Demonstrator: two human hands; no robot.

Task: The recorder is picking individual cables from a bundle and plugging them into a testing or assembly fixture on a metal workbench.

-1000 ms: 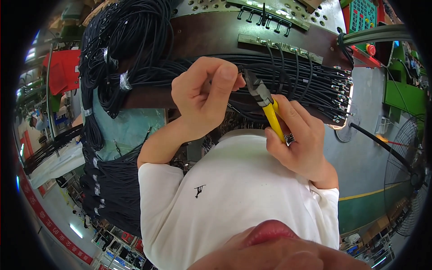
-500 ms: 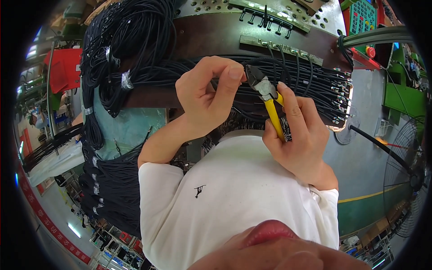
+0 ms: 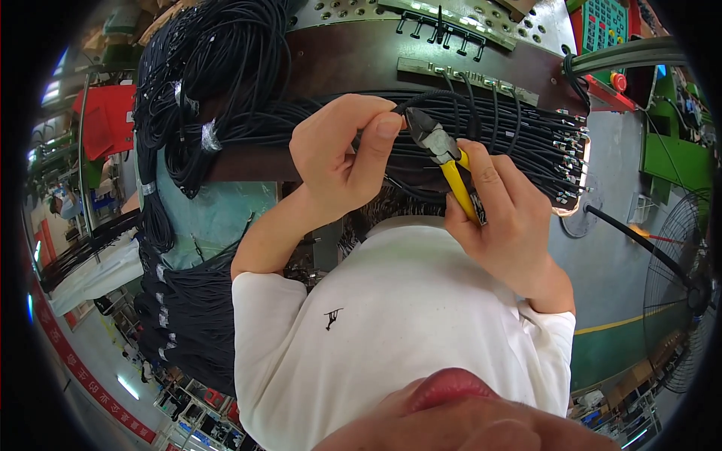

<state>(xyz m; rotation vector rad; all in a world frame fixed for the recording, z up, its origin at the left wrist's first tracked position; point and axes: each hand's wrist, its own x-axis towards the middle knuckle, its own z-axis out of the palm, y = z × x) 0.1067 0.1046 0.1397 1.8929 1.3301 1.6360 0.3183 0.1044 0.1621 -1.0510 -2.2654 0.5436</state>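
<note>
My right hand (image 3: 504, 210) is closed around the yellow handles of a pair of diagonal cutters (image 3: 436, 145). Their dark jaws point up and left, right beside the fingertips of my left hand (image 3: 347, 154). That left hand pinches the end of a black cable (image 3: 429, 95) between thumb and forefinger; the cable arcs away to the right behind the cutters. Exactly what lies between the jaws is too small to make out. Beneath both hands runs a thick bundle of black cables (image 3: 526, 158) with metal-tipped ends on the right.
A slotted metal bar (image 3: 466, 81) and a rack of black pegs (image 3: 444, 36) sit on the dark bench (image 3: 353, 56). Coiled black cables (image 3: 218, 60) are heaped at left. A green control panel (image 3: 604, 30) stands far right, with a black fan (image 3: 681, 289) below it.
My right hand and the cutters have shifted slightly right and tilted. The left hand has moved a little left, and more of the black cable shows at its fingertips.
</note>
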